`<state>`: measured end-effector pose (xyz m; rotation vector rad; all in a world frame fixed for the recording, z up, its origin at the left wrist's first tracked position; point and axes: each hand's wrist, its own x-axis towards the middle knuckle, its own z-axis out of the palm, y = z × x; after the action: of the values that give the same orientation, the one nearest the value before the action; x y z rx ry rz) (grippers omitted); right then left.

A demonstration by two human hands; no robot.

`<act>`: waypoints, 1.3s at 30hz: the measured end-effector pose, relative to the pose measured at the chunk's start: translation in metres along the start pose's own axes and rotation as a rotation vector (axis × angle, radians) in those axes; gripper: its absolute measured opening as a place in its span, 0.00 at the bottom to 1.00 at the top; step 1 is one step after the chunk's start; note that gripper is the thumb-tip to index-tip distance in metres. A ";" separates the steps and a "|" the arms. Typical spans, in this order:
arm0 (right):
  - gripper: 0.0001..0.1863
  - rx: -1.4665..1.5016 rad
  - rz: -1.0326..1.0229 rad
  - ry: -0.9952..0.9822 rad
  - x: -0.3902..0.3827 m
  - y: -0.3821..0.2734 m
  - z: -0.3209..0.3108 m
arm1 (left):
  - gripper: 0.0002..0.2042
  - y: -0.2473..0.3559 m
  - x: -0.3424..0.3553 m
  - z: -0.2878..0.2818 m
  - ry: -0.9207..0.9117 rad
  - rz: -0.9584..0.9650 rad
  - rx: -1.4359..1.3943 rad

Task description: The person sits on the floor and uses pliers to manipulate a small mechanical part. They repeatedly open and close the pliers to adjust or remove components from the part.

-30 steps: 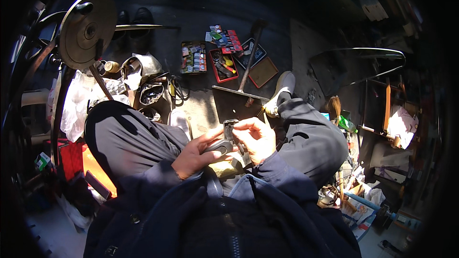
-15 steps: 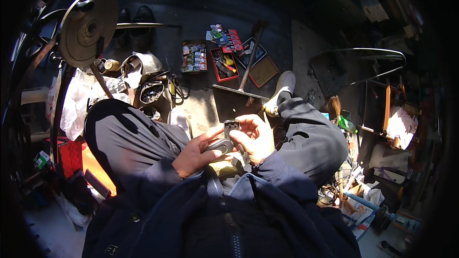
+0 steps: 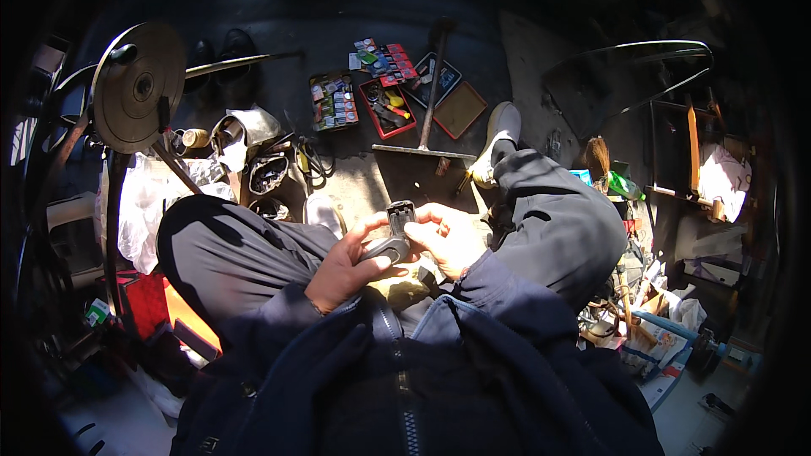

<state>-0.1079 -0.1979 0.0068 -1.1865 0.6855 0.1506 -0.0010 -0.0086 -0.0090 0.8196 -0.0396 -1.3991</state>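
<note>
Between my knees, both hands are together at a small dark two-part device. My left hand [image 3: 341,273] is closed round its rounded grey part [image 3: 385,251], with the thumb lying along it. Pinched in my right hand [image 3: 454,241] is a black rectangular casing [image 3: 400,216], hollow on the side that shows, with the thumb pressed at its lower edge. The casing stands just above the rounded part. Whether the two parts are joined I cannot tell, since the fingers cover where they meet.
Ahead on the floor lie a box of battery packs [image 3: 334,102], a red tray of small tools [image 3: 384,115], blister cards [image 3: 382,62] and a T-shaped metal stand [image 3: 427,150]. A round metal disc [image 3: 139,86] on a frame stands left. Clutter and a green bottle [image 3: 626,186] lie right.
The whole view has shifted and turned a little. The black casing now tilts slightly to the left; both hands keep their hold on the device.
</note>
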 end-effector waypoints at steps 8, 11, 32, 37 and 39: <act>0.09 -0.116 0.020 0.001 -0.002 0.001 0.005 | 0.25 0.003 -0.007 -0.001 0.106 -0.063 0.133; 0.12 -0.155 -0.003 -0.023 -0.002 0.004 0.007 | 0.26 0.002 -0.008 0.000 0.098 -0.044 0.159; 0.17 -0.206 0.063 -0.086 -0.002 0.008 0.008 | 0.27 0.005 -0.012 0.011 0.197 0.059 0.334; 0.15 -0.171 0.034 -0.118 -0.003 0.005 0.010 | 0.26 0.007 -0.013 0.012 0.208 0.055 0.379; 0.15 -0.176 0.020 -0.156 -0.002 0.005 0.008 | 0.27 0.007 -0.013 0.013 0.217 0.072 0.373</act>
<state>-0.1084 -0.1880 0.0059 -1.3206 0.5553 0.3226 -0.0047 -0.0040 0.0099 1.2645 -0.1650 -1.2439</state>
